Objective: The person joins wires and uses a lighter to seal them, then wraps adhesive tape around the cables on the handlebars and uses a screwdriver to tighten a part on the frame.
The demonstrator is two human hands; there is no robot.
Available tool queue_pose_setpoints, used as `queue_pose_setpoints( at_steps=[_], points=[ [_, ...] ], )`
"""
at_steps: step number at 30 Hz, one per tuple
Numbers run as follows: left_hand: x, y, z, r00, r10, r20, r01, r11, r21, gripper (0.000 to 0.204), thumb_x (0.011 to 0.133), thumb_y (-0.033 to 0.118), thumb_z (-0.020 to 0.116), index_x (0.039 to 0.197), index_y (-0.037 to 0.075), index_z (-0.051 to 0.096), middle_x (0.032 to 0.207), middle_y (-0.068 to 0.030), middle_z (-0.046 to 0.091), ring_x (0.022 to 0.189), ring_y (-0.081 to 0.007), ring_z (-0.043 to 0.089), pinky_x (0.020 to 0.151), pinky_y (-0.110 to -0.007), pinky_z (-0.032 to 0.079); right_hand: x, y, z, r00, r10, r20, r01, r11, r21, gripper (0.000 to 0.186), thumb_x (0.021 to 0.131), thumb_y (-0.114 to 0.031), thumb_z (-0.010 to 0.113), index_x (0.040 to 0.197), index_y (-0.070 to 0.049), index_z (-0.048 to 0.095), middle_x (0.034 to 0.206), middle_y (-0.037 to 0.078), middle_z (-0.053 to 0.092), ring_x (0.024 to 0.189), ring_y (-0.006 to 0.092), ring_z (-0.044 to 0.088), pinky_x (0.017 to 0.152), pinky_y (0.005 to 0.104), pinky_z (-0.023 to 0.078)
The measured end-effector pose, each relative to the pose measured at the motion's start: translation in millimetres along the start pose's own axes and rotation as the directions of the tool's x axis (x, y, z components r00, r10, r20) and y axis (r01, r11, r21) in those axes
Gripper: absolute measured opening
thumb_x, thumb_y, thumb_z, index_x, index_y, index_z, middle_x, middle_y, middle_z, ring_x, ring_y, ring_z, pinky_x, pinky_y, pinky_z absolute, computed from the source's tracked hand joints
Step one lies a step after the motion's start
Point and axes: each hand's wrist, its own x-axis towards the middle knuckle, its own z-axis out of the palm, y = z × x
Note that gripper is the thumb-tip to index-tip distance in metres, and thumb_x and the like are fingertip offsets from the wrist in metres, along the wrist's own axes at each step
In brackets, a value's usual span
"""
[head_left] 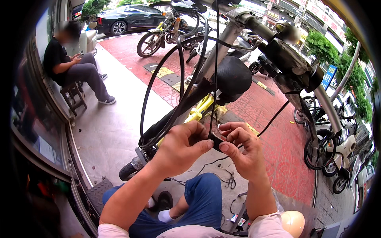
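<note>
In front of my knees, both hands are raised and close together at the lower end of a thin black cable. My right hand pinches a small round black thing with a pale rim, which looks like a roll of tape. Curled in on the cable's near side, my left hand has its thumb beside that round thing; whatever its fingers grip is hidden. Above them hangs the handlebar of a bike with a black saddle and yellow frame parts. Black cables loop left of its metal tube.
Loose wires lie on the floor beside my knee. A beige dome is near my right elbow. At the left a person sits on a wooden stool. Parked motorcycles and scooters stand beyond the red paving.
</note>
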Motion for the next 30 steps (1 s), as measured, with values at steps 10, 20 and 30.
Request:
queue_pose_setpoints(
  at_steps=[10, 20, 30],
  points=[
    [-8.1, -11.0, 11.8, 0.836, 0.519, -0.18, -0.373, 0.777, 0.507, 0.011, 0.092, 0.0, 0.072, 0.101, -0.002, 0.067, 0.093, -0.0164, 0.066, 0.077, -0.0339, 0.068, 0.067, -0.04, 0.054, 32.5, -15.4, 14.7, 0.997, -0.02, 0.068, 0.018, 1.0, 0.023, 0.025, 0.089, -0.021, 0.084, 0.103, -0.001, 0.076, 0.112, 0.008, 0.067, 0.096, 0.0177, 0.065, 0.078, 0.0303, 0.05],
    [-16.4, -24.5, 21.3, 0.905, 0.257, -0.339, -0.116, 0.916, 0.383, 0.054, 0.088, 0.021, 0.088, 0.125, 0.0, 0.055, 0.086, -0.0037, 0.064, 0.067, -0.0075, 0.053, 0.06, -0.026, 0.046, 51.3, -6.7, 23.2, 0.99, -0.103, 0.099, 0.092, 0.99, 0.11, 0.013, 0.089, -0.008, 0.08, 0.09, 0.002, 0.071, 0.092, 0.005, 0.06, 0.081, 0.0135, 0.058, 0.071, 0.0286, 0.046],
    [4.6, -14.5, 4.3, 0.992, -0.108, 0.07, 0.128, 0.777, -0.617, 0.065, 0.095, 0.012, 0.074, 0.15, -0.003, 0.044, 0.118, -0.0158, 0.071, 0.109, -0.029, 0.076, 0.083, -0.042, 0.067, 41.3, -1.0, 20.0, 0.998, -0.06, 0.034, 0.048, 0.958, 0.283, 0.011, 0.093, -0.006, 0.078, 0.093, 0.002, 0.071, 0.099, 0.004, 0.06, 0.09, 0.0109, 0.059, 0.079, 0.027, 0.05]
  ],
)
